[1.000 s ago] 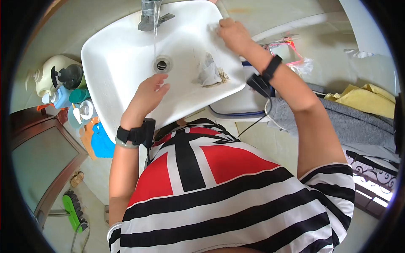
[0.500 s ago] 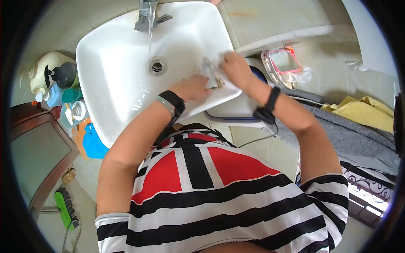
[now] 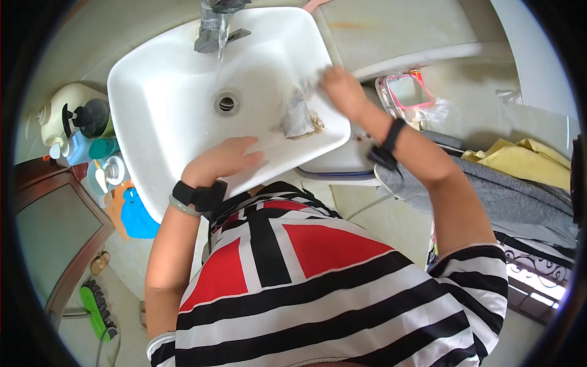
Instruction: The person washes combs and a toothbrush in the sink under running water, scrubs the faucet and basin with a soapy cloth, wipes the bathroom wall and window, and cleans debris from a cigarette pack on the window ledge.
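Two hands show, one left hand (image 3: 219,161) and one right hand (image 3: 341,92), with two black wrist straps (image 3: 208,197) and one pale bangle (image 3: 183,206). There is one white sink (image 3: 147,116), with one faucet (image 3: 209,35), one drain (image 3: 226,104) and one crumpled whitish wad (image 3: 298,119). Elsewhere are one pink-framed mirror (image 3: 408,90), one yellow cloth (image 3: 516,160), one blue cloth (image 3: 138,215), one teal lid (image 3: 103,148), one glass-paned door (image 3: 55,235) and one striped shirt (image 3: 330,244). The bottles overlap too much for a sure count.

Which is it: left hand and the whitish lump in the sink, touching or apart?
Apart. The head view shows bare white sink between the left hand and the whitish lump.
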A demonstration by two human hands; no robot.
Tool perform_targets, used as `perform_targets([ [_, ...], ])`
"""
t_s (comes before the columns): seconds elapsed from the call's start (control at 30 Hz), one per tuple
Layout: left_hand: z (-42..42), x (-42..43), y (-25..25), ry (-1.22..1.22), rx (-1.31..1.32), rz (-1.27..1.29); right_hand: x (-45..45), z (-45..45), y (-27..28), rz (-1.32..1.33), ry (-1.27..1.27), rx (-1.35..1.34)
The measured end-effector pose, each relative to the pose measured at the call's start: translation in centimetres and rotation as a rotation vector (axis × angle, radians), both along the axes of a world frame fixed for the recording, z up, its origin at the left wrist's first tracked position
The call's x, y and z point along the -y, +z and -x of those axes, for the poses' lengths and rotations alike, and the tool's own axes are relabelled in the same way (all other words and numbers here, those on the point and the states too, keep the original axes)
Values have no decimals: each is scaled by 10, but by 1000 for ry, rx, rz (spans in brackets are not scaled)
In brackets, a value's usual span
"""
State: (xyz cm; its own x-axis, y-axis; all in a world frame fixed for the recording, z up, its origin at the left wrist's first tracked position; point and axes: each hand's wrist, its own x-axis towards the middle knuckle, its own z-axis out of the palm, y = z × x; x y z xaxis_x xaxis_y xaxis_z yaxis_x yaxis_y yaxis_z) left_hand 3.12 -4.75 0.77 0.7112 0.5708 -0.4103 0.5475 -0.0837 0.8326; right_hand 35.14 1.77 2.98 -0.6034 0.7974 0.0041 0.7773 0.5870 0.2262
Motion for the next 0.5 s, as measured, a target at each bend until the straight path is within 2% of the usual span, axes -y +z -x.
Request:
perform_targets([
  [0.03, 6, -3, -2, 7, 0, -3, -32, 5, -3, -82, -12, -16],
  [0.1, 18, -12, -8, 189, 38, -168, -71, 17, 6, -152, -111, -93],
  [0.13, 20, -24, -18, 263, 51, -220, -78, 20, 6, -146, -112, -98],
  [0.17, 18, -34, -17, 336, 66, -269, -80, 24, 8, -5, -252, -84],
  [0.23, 14, -44, 2, 700, 337, 117, -75, 34, 17, 249, -468, -113],
  [0.27, 13, -50, 3, 701, 340, 117, -64, 48, 21, 249, -467, -111],
  [0.33, 11, -65, 4, 975, 645, 437, -39, 87, 21, 451, -578, -655],
  [0.37, 7, -70, 4, 1092, 715, 549, -30, 113, 15, 575, -673, -888],
  [0.4, 9, -75, 1, 1090, 718, 537, -25, 140, 7, 699, -758, -1126],
  [0.47, 17, -81, -7, 1095, 828, 707, -17, 187, -5, 836, -766, -1517],
  [0.5, 18, -81, -7, 1091, 826, 693, -16, 204, -15, 847, -726, -1613],
])
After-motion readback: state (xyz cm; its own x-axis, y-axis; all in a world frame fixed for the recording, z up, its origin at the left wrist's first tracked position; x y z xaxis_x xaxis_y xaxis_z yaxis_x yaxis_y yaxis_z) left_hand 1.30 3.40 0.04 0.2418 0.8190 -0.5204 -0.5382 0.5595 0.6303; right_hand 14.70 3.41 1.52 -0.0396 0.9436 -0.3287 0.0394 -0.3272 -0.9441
